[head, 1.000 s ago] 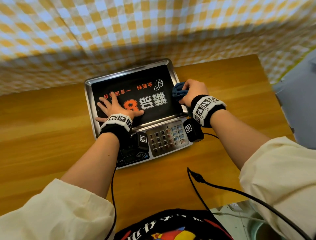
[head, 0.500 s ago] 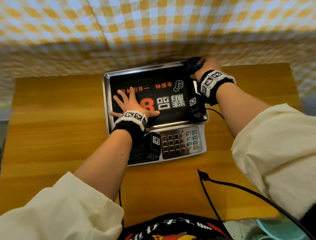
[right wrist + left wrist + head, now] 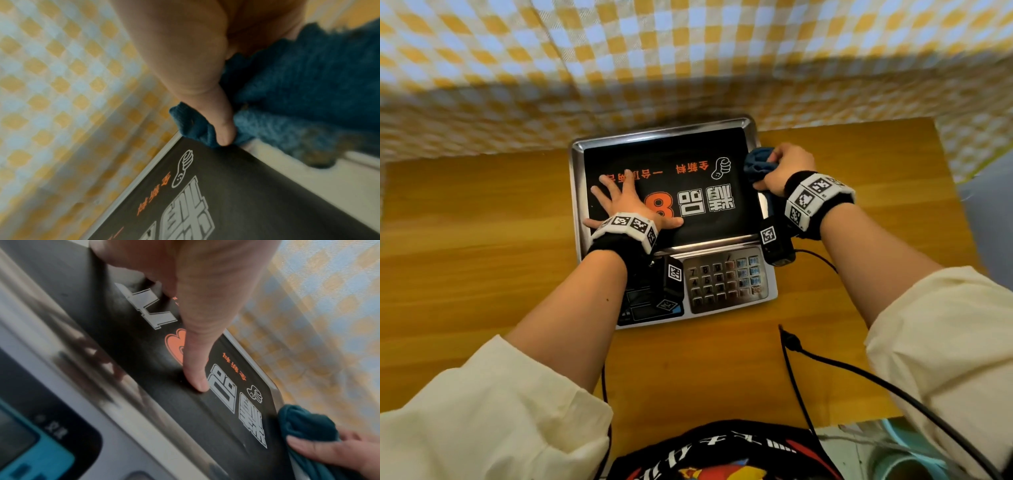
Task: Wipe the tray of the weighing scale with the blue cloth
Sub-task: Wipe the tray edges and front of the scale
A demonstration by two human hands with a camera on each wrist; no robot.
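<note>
The weighing scale's steel tray (image 3: pixel 577 178) carries a black printed sheet (image 3: pixel 688 147) with orange and white lettering. My left hand (image 3: pixel 619 198) lies flat on the sheet's left part, fingers spread, the thumb (image 3: pixel 195 366) pressing down. My right hand (image 3: pixel 787 168) grips the bunched blue cloth (image 3: pixel 756 164) against the tray's right rim, about midway along that edge. In the right wrist view the thumb (image 3: pixel 222 126) pins the cloth (image 3: pixel 308 84) onto the rim beside the sheet (image 3: pixel 246 194). The cloth (image 3: pixel 304 425) also shows at the tray's edge in the left wrist view.
The scale's keypad (image 3: pixel 726 277) and display (image 3: pixel 640 308) face me on a wooden table (image 3: pixel 482 257). A black cable (image 3: pixel 825 363) runs across the table at the right. A yellow and blue checked curtain (image 3: pixel 688 51) hangs just behind the scale.
My right hand with the cloth went from the tray's right edge up to its far right corner, then came back down the right rim. The left hand stays pressed flat.
</note>
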